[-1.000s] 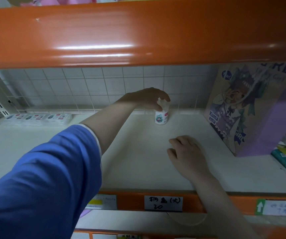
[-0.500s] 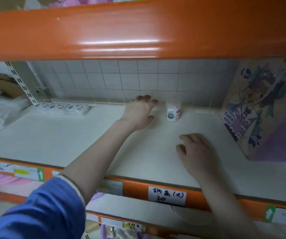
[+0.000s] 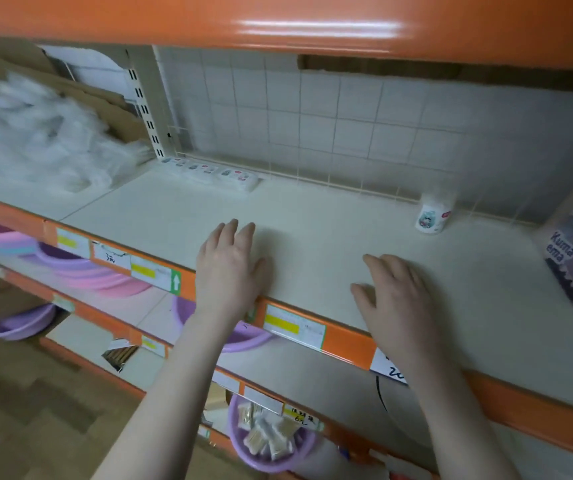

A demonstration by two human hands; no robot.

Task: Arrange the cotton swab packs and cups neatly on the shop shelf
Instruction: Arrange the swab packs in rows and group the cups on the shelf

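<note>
Now the left hand point(image 3: 226, 268) has let go of the cup point(image 3: 432, 216), left upright at two o'clock; both hands, right hand point(image 3: 396, 299) too, rest empty, fingers loose, on the shelf point(image 3: 312, 220). Packs point(image 3: 209, 171) wait at eleven.

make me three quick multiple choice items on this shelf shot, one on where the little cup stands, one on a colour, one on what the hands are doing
1. Where does the cup stand?
A. at the back of the shelf, by the wire grid
B. at the front edge
C. in the left hand

2. What colour is the shelf's front rail?
A. blue
B. orange
C. green

3. What do the left hand and right hand hold?
A. a cup each
B. one swab pack between them
C. nothing

Answers: 1 A, the cup stands upright close to the grid, clear of both hands. 2 B, the rail under the price labels is orange. 3 C, both hands lie open with fingers spread near the shelf's front.
</note>
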